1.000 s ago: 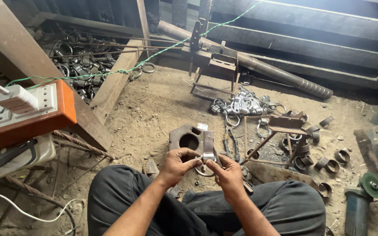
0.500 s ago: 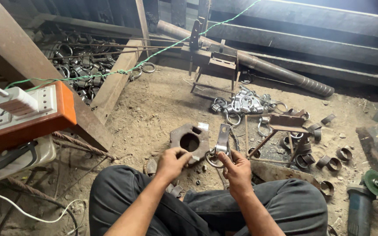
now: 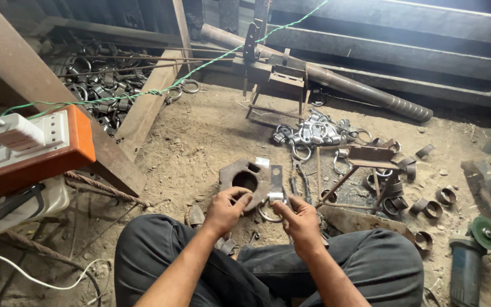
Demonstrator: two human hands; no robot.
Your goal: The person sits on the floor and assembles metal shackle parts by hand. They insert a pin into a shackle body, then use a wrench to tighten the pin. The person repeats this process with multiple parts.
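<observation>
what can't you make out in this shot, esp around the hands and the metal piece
Head view only:
- Ring under the flat metal strip: partly covered by the right hand, so how they join is unclear.
- Left hand: fingertips curl inward; contact with the ring is hidden.
- Angle grinder: its lower end is cut off by the bottom edge.
- Pile of rings top left: too small and dark to count.

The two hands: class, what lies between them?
In the head view, a flat metal strap with a ring hanging from it lies between the left hand and right hand; both hands' fingers touch it.
</observation>
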